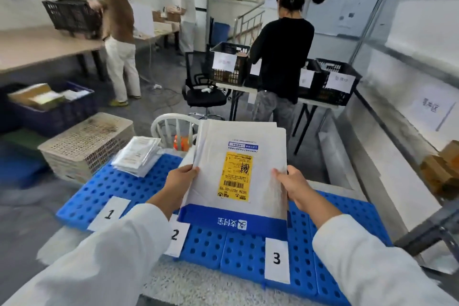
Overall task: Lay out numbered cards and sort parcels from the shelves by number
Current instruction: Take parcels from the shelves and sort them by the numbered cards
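Parcel stack [238, 169] held over blue board [104, 189], long axis pointing away from body. Left hand [180, 179] pinches left edge, right hand [293, 186] pinches right edge. Card 2 [177, 237] under near-left corner, card 3 [277, 259] near-right, card 1 [109, 213] further left. Sorting number unreadable.

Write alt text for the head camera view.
The left hand and right hand hold a stack of white mail envelopes with a yellow label, above blue perforated plastic panels bearing white paper cards numbered 1, 2 and 3.
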`<state>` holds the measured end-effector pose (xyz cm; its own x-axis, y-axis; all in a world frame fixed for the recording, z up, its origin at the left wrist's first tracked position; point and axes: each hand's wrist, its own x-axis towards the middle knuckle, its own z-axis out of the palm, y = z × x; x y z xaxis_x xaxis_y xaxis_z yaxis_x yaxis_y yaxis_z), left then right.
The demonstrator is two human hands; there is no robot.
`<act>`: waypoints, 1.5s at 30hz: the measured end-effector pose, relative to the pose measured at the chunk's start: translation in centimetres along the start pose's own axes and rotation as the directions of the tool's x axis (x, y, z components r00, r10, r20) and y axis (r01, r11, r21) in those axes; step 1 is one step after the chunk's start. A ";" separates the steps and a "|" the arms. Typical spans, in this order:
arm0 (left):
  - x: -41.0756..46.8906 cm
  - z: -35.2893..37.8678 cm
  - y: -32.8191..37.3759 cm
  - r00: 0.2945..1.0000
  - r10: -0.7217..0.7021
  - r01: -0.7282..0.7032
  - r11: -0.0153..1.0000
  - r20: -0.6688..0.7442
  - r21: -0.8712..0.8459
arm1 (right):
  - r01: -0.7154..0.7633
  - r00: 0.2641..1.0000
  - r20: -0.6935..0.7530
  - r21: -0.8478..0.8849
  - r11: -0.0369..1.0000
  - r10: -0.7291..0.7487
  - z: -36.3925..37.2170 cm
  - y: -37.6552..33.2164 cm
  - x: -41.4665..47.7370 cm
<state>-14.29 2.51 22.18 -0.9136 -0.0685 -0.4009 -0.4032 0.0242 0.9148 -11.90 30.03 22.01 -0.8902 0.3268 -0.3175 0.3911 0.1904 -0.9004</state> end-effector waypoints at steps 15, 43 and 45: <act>13.9 -4.9 2.4 0.989 -0.095 0.098 0.995 -0.110 0.024 | -0.071 0.996 0.054 0.020 0.997 0.070 12.4 -0.5 13.5; 31.8 -6.6 -7.5 0.956 -0.282 0.262 0.942 0.075 0.208 | -0.319 0.940 -0.160 -0.092 0.943 0.302 20.4 5.6 21.1; 32.3 -6.6 -8.0 0.956 -0.281 0.257 0.941 0.083 0.222 | -0.316 0.940 -0.171 -0.117 0.941 0.295 20.6 5.6 21.1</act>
<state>-40.21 -6.53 2.26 -0.7649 0.0110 -0.6441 -0.6256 0.2262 0.7467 -33.32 18.95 4.12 -0.6817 0.5216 -0.5131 0.6773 0.1846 -0.7122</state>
